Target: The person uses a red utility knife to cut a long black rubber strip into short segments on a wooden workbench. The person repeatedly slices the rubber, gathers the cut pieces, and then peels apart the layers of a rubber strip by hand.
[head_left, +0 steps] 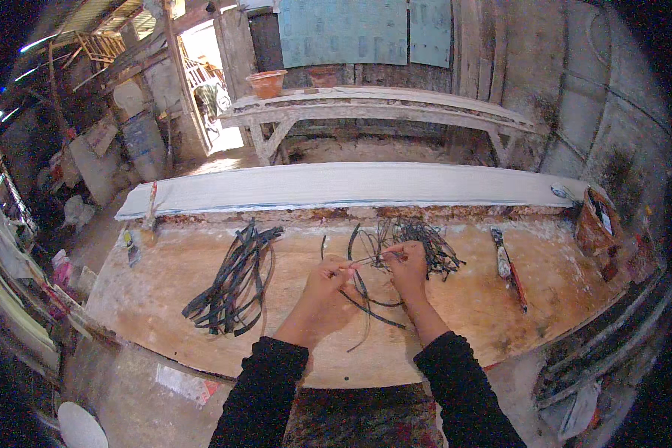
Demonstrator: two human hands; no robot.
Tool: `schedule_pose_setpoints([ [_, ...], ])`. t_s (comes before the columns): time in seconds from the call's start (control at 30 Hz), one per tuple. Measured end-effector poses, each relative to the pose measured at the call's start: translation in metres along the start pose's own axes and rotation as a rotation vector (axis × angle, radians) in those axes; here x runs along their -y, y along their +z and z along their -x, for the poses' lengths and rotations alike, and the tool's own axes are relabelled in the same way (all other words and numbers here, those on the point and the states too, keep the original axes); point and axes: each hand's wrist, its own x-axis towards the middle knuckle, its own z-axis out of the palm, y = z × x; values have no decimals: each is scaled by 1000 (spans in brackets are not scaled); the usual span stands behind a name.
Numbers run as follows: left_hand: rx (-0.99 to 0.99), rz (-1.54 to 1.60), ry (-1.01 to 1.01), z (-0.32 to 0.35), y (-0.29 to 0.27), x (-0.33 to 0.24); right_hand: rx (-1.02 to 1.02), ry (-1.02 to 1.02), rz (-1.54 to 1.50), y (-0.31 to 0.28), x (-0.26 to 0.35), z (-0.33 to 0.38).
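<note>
My left hand (327, 290) is closed in a pinch over the middle of the wooden tabletop. Close to its right, my right hand (408, 273) pinches too. A thin strand runs between the fingertips of both hands. Several loose black strips (381, 318) hang or lie under and between the hands; which of them are held is hard to see. On the left lies a bundle of flat black strips (228, 287). Just beyond my right hand is a tangle of thin dark strands (439, 252), partly covered by that hand.
A knife-like tool (502, 257) and a red pen-like stick (518, 288) lie on the right. A brush (149, 224) rests at the far left. A brown container (596, 224) stands at the right edge. Along the back runs a white raised board (351, 185); behind it stands a bench (396, 104).
</note>
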Motion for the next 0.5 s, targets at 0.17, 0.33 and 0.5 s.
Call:
schedule_pose_setpoints([
  [0.17,-296,-196,-5,-10,-20,-4,214,168,-183,4,4,6],
  [0.33,-435,-221,156,-26,-42,6,339,17,-156,10,15,23],
  [0.5,-471,-223,220,-28,-52,5,489,-236,4,1,40,27],
])
